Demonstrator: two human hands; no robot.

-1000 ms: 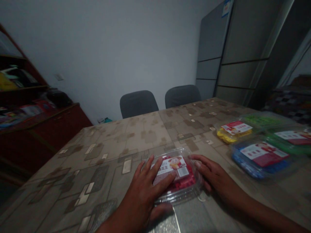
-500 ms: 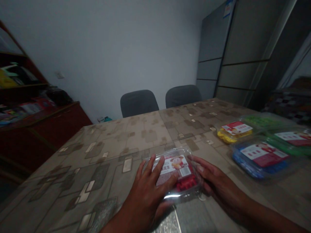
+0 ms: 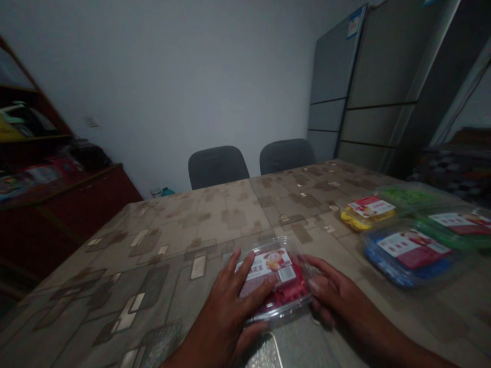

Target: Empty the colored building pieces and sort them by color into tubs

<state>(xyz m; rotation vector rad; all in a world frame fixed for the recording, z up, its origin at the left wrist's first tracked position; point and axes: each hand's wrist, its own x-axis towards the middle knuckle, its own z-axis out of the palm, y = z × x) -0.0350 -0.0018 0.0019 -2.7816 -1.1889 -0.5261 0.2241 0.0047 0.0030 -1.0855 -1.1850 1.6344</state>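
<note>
And here's the left hand [image 3: 226,304], spread across the red-filled box [image 3: 284,287] at its eight o'clock side, right hand [image 3: 335,294] curled against the three o'clock edge! Out from that box: yellow-filled box [image 3: 358,219] at two, blue-filled box [image 3: 406,258] nearly three, grey chairs [image 3: 218,167] at eleven and twelve, beyond the patterned table [image 3: 230,220].

Left hand [image 3: 229,305] spread palm-down; right hand [image 3: 334,292] curled.

Bare hands [image 3: 229,301], seemingly bare forearms [image 3: 395,340].
</note>
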